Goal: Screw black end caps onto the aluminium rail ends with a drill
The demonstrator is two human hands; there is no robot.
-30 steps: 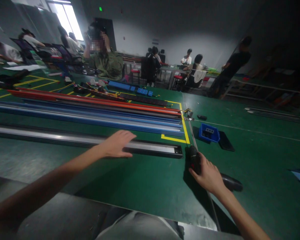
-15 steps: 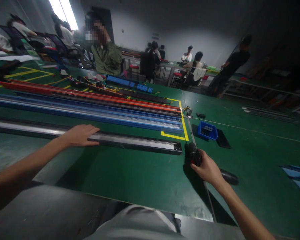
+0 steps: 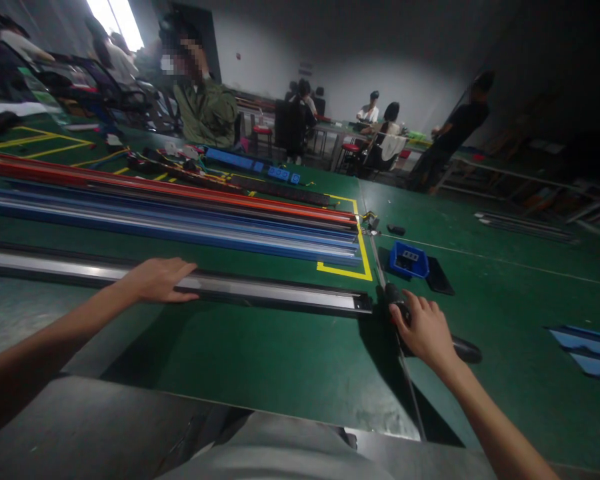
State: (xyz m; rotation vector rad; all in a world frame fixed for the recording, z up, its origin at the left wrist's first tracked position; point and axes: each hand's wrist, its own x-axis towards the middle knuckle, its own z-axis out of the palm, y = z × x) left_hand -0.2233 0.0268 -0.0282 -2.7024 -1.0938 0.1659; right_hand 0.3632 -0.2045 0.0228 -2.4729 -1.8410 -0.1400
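Note:
A long black channel with a silver inner strip (image 3: 280,297) lies across the front of the green table. My left hand (image 3: 163,280) grips it from above, thumb along the near side and fingers over the far side. Just past its right end is a dark power drill (image 3: 399,300), lying low at the table's seam. My right hand (image 3: 425,327) is closed loosely over the drill's body, thumb and forefinger on either side of it. Part of the drill is hidden under the palm, and its dark rear end shows beyond the wrist.
Blue rails (image 3: 280,243) and orange-red rails (image 3: 300,211) lie behind the channel, beside yellow tape (image 3: 345,272). A blue bin (image 3: 409,260) with small parts stands by a dark flat slab (image 3: 440,277). Wired parts (image 3: 170,163) lie farther back. A person (image 3: 205,110) sits across the table.
The channel has slid a little to the right along with my left hand. My right hand and the drill have shifted slightly right, and the right fingers look looser. The view has turned slightly.

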